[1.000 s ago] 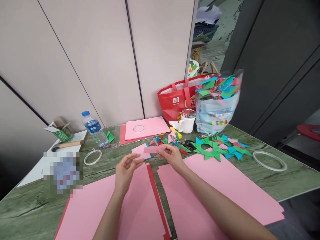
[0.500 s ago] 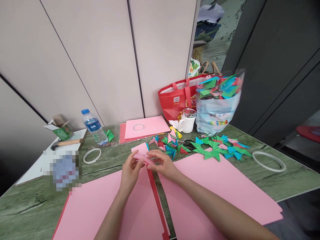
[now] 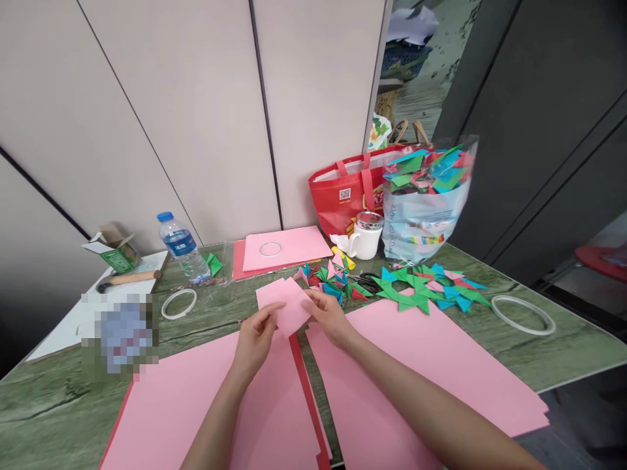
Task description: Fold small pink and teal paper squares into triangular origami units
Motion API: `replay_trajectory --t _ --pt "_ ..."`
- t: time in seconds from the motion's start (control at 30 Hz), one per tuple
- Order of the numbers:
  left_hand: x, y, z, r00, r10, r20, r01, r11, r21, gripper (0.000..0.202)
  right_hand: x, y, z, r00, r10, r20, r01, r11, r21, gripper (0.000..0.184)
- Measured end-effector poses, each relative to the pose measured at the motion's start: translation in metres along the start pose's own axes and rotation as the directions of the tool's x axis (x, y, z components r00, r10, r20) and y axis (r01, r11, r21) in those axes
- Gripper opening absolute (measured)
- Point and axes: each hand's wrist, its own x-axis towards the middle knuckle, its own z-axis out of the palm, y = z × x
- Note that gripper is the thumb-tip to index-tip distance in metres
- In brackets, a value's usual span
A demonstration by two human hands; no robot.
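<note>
A small pink square of paper point(image 3: 292, 312) is held up between my hands with a corner pointing towards me. My left hand point(image 3: 255, 336) is closed at its left corner, thumb and fingers together. On the opposite corner, my right hand point(image 3: 329, 316) pinches the paper between thumb and fingers. Just behind lies a small stack of pink and blue squares point(image 3: 267, 295), partly covered by the held sheet. Large pink sheets point(image 3: 196, 405) lie under my left forearm, with red sheets showing at their edges. More large pink sheets point(image 3: 441, 365) spread beneath my right forearm.
Folded paper pieces point(image 3: 336, 281), scissors point(image 3: 365, 282) and green-blue paper rings point(image 3: 411, 297) lie beyond my right hand. Behind them stand a white mug point(image 3: 366, 238), a red bag point(image 3: 337, 196) and a full plastic bag point(image 3: 424, 215). A water bottle point(image 3: 183, 251) and hammer point(image 3: 132, 279) are at left.
The pink paper was a narrow folded strip between my fingers; now it is opened out into a flat square. My right hand has shifted slightly right, and my fingers now grip opposite corners.
</note>
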Motion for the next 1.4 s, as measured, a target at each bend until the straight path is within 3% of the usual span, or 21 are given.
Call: replay_trajectory --t 0.07,0.23,0.37,0.57,0.73,1.03,1.17,1.23,1.33,1.4 --pt "0.0 -0.001 0.0 0.999 0.003 0.054 -0.004 1.0 0.02 0.025 0.001 0.001 -0.002 1.0 -0.005 -0.012 0.005 1.0 0.009 0.031" --pt "-0.002 -0.003 0.001 0.981 0.083 0.175 -0.1 0.99 0.096 0.043 0.002 0.0 -0.004 0.999 -0.027 -0.04 0.029 0.998 0.048 0.03" --pt "-0.002 -0.004 0.002 0.971 0.1 0.216 -0.124 0.987 0.102 0.034 0.002 0.002 -0.004 0.999 -0.018 -0.046 0.021 0.997 0.073 0.029" --pt "0.0 0.0 0.0 0.995 0.046 0.092 -0.059 0.988 0.145 0.011 0.002 0.003 -0.004 1.0 0.009 -0.027 -0.008 1.0 0.027 0.028" --pt "0.0 -0.002 0.002 0.997 -0.006 -0.076 0.011 0.998 0.06 0.013 0.0 0.002 -0.002 1.0 0.017 0.025 -0.018 0.999 0.029 0.029" --pt "-0.003 -0.006 0.008 0.986 0.046 -0.157 -0.035 0.997 0.073 0.014 -0.008 -0.008 0.005 0.986 -0.002 0.165 0.007 0.999 -0.033 0.039" --pt "-0.003 -0.007 0.009 0.988 0.01 -0.155 -0.007 1.0 0.016 0.014 -0.008 -0.006 0.005 0.992 -0.011 0.129 0.023 0.996 -0.086 0.045" --pt "-0.003 -0.003 0.009 0.992 -0.035 -0.12 0.02 0.993 -0.12 0.034 -0.008 -0.006 0.006 0.995 -0.01 0.1 0.02 0.994 -0.103 0.046" --pt "-0.003 0.005 0.01 0.994 -0.107 -0.032 0.09 0.935 -0.342 0.083 -0.008 -0.008 0.006 0.997 -0.018 0.075 0.027 0.993 -0.117 0.048" --pt "-0.003 0.007 0.01 0.984 -0.178 -0.027 0.153 0.902 -0.403 0.098 -0.007 -0.008 0.005 0.997 -0.026 0.066 0.034 0.992 -0.126 0.047"
